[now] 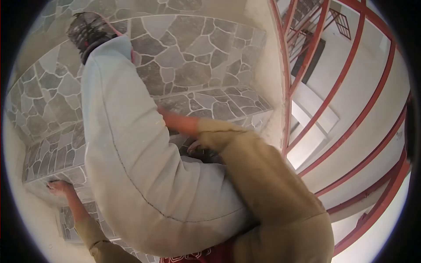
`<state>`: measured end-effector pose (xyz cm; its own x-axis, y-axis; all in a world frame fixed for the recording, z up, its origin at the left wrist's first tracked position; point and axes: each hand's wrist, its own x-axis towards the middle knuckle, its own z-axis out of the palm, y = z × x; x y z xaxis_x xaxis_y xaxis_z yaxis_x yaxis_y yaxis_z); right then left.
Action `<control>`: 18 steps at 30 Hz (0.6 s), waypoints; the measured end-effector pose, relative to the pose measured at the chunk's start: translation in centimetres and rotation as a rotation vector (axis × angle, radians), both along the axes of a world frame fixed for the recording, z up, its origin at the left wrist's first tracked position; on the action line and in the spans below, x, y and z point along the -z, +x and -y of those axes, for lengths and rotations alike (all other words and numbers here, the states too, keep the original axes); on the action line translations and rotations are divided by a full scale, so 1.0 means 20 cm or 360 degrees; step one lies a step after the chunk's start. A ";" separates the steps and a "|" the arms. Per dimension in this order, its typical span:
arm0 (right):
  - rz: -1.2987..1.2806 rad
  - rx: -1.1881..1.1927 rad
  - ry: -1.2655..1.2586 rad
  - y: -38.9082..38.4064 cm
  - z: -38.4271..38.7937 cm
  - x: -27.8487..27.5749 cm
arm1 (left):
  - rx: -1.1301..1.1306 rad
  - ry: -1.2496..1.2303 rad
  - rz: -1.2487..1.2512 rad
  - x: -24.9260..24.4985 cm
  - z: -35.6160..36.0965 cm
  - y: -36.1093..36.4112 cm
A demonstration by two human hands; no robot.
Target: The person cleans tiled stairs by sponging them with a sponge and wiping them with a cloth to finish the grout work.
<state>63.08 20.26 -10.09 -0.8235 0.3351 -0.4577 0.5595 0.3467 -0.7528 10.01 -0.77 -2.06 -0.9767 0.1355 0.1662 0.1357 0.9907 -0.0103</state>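
Note:
Down at the lower left, my left hand [59,187] reaches to the edge of a stone-patterned step [55,153]; its fingers are bent, and whether anything is in them is too small to tell. My right hand [169,120] is beside the knee of my light grey trouser leg [127,131], blurred, with its fingers partly hidden behind the leg. The raised leg crosses the view and ends in a dark shoe [90,35] at the upper left. Part of a second dark shoe [204,153] shows below my right forearm.
Steps with irregular grey stone and pale joints [188,57] cross the view. A red metal railing [351,79] curves down the right side, with a white wall and a lower level behind it. A pale wall stands at the left edge.

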 end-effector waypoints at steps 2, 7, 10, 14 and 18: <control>0.0150 -0.0065 0.0120 0.48 -0.09 0.06 | -0.0034 0.0000 0.0020 0.00 -0.02 0.00; 0.1256 -0.0172 0.0267 1.80 -0.18 0.09 | -0.0160 -0.0108 0.0039 -0.05 -0.11 0.07; 0.1495 -0.0315 -0.0052 1.55 -0.19 0.13 | -0.0113 -0.0010 0.0069 -0.03 -0.06 0.01; 0.0472 0.0138 -0.0508 0.23 -0.14 -0.25 | 0.0136 -0.0126 -0.0026 0.02 0.06 -0.05; 0.0037 -0.0070 -0.0307 0.34 -0.05 -0.48 | 0.0735 -0.2561 -0.0090 0.14 0.30 -0.30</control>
